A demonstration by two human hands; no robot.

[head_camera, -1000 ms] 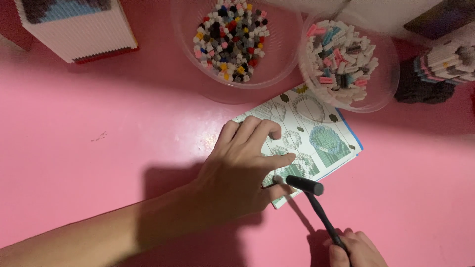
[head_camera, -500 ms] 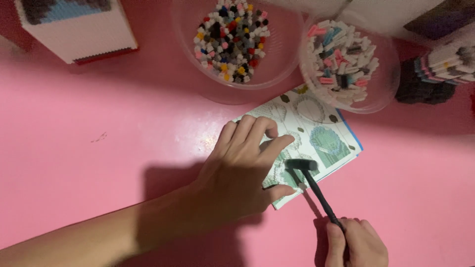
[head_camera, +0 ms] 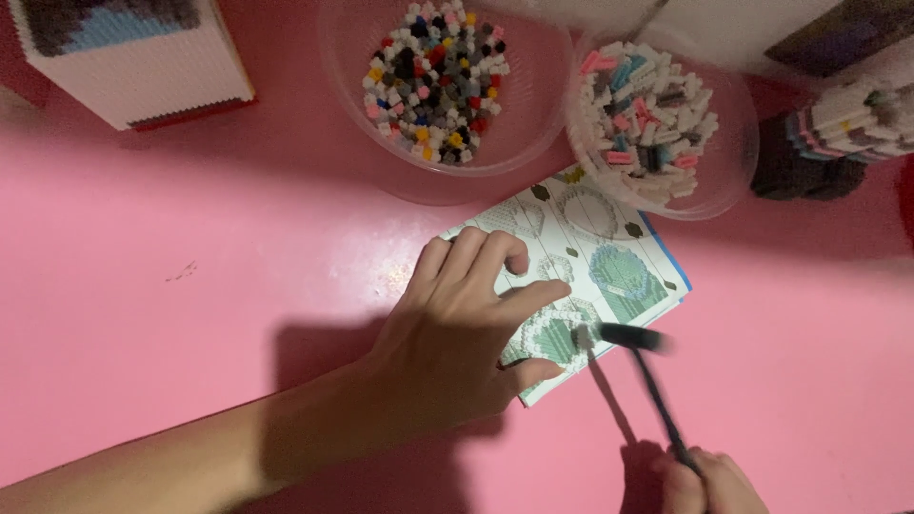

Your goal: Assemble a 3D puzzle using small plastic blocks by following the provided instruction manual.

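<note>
The left hand (head_camera: 466, 333) lay flat, fingers spread, on the instruction sheet (head_camera: 609, 276) near the middle of the pink table (head_camera: 190, 314), apparently pinning the paper and the small white brick piece beneath its fingertips so neither slid. The sheet sat askew, its long axis running from the near edge up toward the far right corner, just beside two clear bowls of small bricks (head_camera: 438, 76) at the far edge. The right hand (head_camera: 705, 481), at the near edge, had its grip closed around a small black hammer (head_camera: 638, 381); the handle slanted toward the far left, its blurred head over the sheet.
</note>
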